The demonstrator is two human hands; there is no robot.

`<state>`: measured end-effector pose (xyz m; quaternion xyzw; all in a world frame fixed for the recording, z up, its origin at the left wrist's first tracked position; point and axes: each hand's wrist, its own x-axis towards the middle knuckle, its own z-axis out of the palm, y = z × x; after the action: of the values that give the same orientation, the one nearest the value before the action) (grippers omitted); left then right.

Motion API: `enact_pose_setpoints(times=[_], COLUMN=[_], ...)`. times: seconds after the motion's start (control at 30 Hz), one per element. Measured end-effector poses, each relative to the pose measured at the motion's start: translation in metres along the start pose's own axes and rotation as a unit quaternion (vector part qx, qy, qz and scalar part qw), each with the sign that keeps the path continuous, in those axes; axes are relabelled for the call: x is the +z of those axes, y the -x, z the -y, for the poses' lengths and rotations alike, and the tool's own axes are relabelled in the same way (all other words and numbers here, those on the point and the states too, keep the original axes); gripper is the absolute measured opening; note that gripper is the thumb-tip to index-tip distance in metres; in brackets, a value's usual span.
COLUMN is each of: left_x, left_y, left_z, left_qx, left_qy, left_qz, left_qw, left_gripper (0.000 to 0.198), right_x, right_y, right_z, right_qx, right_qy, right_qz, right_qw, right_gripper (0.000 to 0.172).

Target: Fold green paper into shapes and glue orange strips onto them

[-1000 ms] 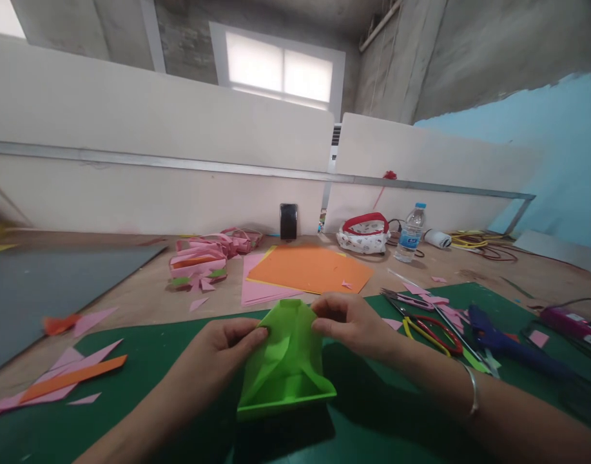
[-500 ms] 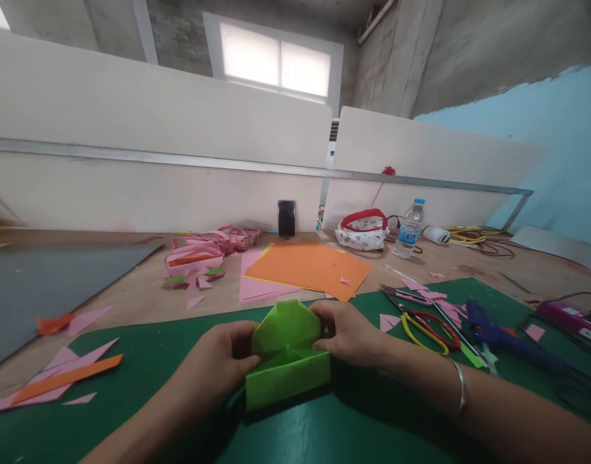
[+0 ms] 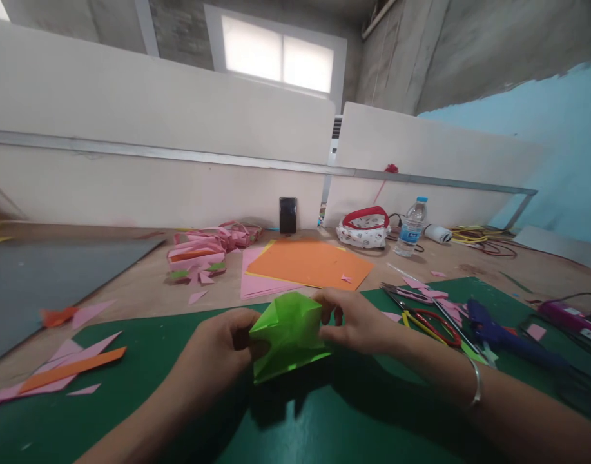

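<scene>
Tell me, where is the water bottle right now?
In the head view the water bottle stands upright at the back of the table, right of centre, between the red-trimmed pouch and a white roll.

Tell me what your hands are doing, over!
Left hand and right hand both pinch the green paper. Paper folded, held over the mat. Scissors off right, apart.

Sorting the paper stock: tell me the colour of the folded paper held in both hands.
The folded paper is bright green, seen best in the head view.
</scene>
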<state>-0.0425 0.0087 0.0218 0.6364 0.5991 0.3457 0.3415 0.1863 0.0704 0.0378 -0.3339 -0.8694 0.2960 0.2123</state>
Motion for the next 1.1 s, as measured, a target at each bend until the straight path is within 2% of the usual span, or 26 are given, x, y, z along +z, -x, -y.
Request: enact_pose_setpoints(times=[0.13,0.27,0.33,0.43,0.53,0.63,0.83,1.1], left_x=[0.002,0.002,0.002,0.002,0.002,0.002,0.002,-0.007], left_y=[0.000,0.002,0.003,0.004,0.004,0.004,0.004,0.003], left_z=[0.003,0.003,0.001,-0.002,-0.003,-0.003,-0.003,0.003], left_qx=[0.012,0.013,0.008,-0.005,-0.019,-0.029,-0.035,-0.042], left_qy=[-0.052,-0.094,-0.097,-0.086,-0.072,-0.064,-0.046,0.009], left_qz=[0.011,0.041,0.058,0.076,0.089,0.094,0.103,0.192], left_qw=[0.999,0.995,0.994,0.993,0.993,0.993,0.993,0.981], left_gripper=[0.009,0.013,0.014,0.016,0.016,0.014,0.015,0.032], right_x=[-0.004,-0.009,-0.008,-0.004,0.000,0.002,0.006,0.007], right_y=[-0.001,-0.001,0.000,0.000,-0.002,-0.002,-0.001,-0.002], right_z=[-0.004,-0.002,-0.002,-0.004,-0.006,-0.007,-0.006,0.000], right_qx=[0.028,0.040,0.038,0.057,0.077,0.088,0.132,0.148], right_qy=[-0.024,-0.098,-0.115,-0.135,-0.205,-0.247,-0.226,-0.244], right_qz=[0.070,0.184,0.208,0.195,0.213,0.225,0.190,0.182], right_qw=[0.997,0.977,0.971,0.970,0.952,0.938,0.946,0.941], right_gripper=[0.034,0.053,0.061,0.051,0.034,0.025,0.026,0.019])
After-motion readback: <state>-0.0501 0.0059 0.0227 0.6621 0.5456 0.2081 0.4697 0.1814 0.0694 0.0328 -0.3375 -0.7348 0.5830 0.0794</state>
